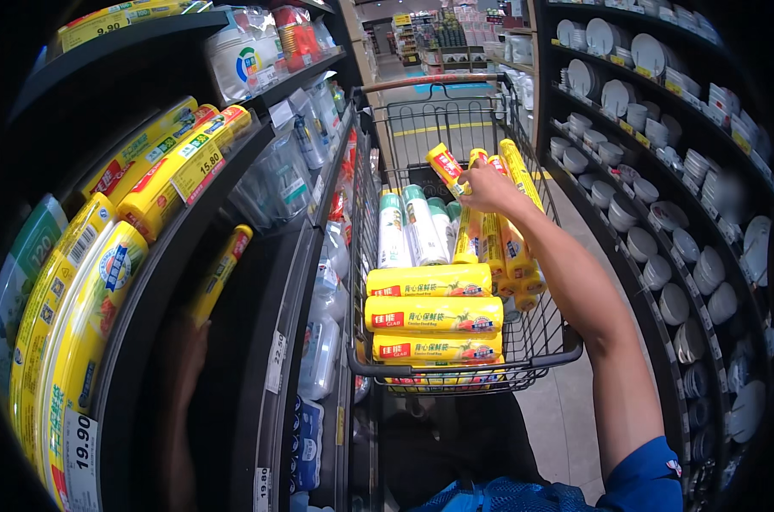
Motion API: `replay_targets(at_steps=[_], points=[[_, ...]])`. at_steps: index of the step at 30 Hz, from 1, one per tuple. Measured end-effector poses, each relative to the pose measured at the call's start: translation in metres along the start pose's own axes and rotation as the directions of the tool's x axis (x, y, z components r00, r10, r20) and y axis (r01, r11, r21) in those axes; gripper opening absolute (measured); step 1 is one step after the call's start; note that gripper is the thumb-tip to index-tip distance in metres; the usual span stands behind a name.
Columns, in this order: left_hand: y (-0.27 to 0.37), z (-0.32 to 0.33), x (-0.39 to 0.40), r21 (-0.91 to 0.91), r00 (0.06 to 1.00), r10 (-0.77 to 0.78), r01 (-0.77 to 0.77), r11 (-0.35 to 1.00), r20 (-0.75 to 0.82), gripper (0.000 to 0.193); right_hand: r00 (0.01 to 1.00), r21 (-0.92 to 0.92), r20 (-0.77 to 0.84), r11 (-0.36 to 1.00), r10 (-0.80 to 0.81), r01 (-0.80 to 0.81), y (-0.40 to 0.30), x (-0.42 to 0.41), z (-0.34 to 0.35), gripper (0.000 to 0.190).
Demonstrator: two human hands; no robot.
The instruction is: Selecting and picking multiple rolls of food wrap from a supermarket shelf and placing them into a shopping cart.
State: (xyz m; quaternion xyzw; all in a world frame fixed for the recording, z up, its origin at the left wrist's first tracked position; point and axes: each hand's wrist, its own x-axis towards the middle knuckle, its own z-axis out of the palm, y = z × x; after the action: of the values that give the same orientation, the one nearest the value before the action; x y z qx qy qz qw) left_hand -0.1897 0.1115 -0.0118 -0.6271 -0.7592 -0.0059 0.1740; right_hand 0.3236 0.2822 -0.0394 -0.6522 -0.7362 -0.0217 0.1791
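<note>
My right hand (489,189) is over the far right part of a black wire shopping cart (463,370), its fingers closed around a yellow and red roll of Glad bags (446,165), which tilts to the left. Below and beside it, several yellow rolls (520,173) stand upright. White and green rolls (420,224) stand to their left, and yellow Glad food bag rolls (435,313) lie crosswise at the near end. My left hand (198,333) reaches into a dark shelf on the left and holds another yellow roll (223,275) at its lower end.
At the left, black shelves (194,211) carry boxed yellow rolls (185,160), packs of plastic cups (294,38) and price tags. Shelves of white bowls and plates (672,304) line the right side. The cart stands close to the left shelving, with tiled floor (572,409) at its right.
</note>
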Motion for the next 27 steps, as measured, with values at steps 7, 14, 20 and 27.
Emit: replay_targets(at_steps=[7, 14, 20, 27], points=[[0.013, 0.005, -0.004, -0.052, 0.991, 0.066, -0.073, 0.996, -0.118, 0.038, 0.958, 0.012, -0.234, 0.985, -0.165, 0.173, -0.018, 0.000, 0.000, 0.040], [0.020, 0.003, 0.001, -0.089, 0.994, 0.016, -0.026, 0.996, -0.107, 0.053, 0.853, 0.034, -0.345, 0.903, -0.392, 0.429, -0.043, -0.004, -0.010, 0.040], [0.005, 0.031, 0.010, -0.035, 0.923, 0.195, -0.218, 0.975, -0.331, 0.061, 0.715, 0.049, -0.428, 0.775, -0.553, 0.630, -0.077, -0.021, -0.024, 0.053], [0.013, 0.030, 0.004, 0.076, 0.748, 0.446, -0.473, 0.878, -0.491, 0.069, 0.433, -0.202, -0.430, 0.551, -0.793, 0.810, -0.109, -0.037, -0.026, 0.062]])
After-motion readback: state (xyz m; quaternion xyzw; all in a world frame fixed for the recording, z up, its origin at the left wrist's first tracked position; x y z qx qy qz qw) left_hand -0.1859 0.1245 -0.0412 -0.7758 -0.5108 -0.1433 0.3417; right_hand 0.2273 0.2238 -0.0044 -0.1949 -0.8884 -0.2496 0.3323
